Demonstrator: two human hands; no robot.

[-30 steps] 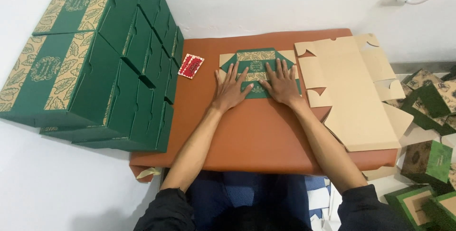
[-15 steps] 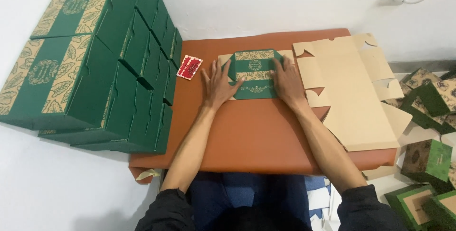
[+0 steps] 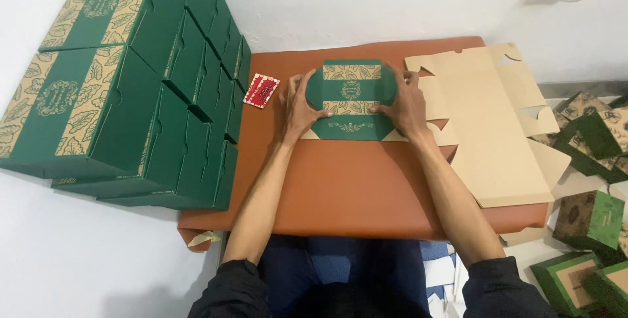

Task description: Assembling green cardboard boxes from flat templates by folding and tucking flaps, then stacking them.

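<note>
Between the two hands, on a brown leather-like tabletop (image 3: pixel 353 187): a half-folded green carton (image 3: pixel 352 99), panels partly raised. Left hand (image 3: pixel 299 105) pressed against the carton's left side, fingers spread and curled around the edge. Right hand (image 3: pixel 402 105) mirrored on the right side, fingers (image 3: pixel 383 107) apart, tips laid over the top panel; clamped on the carton from both sides rather than closed into a fist.

Likely risks, as a judgement: uneven pressure from either palm, skewing the fold and creasing the card; a side flap springing back out from under the fingertips; a tab missing its slot.

Look of the carton: dark green card, two tan bands of leaf pattern, a round emblem at centre, plain tan inner flaps showing at the lower corners.

Just beyond the left fingers, a small red card (image 3: pixel 261 89). Beyond the right fingers, a stack of flat tan carton blanks (image 3: pixel 487 128). Far left, finished green boxes (image 3: pixel 131 95) stacked high.
</note>
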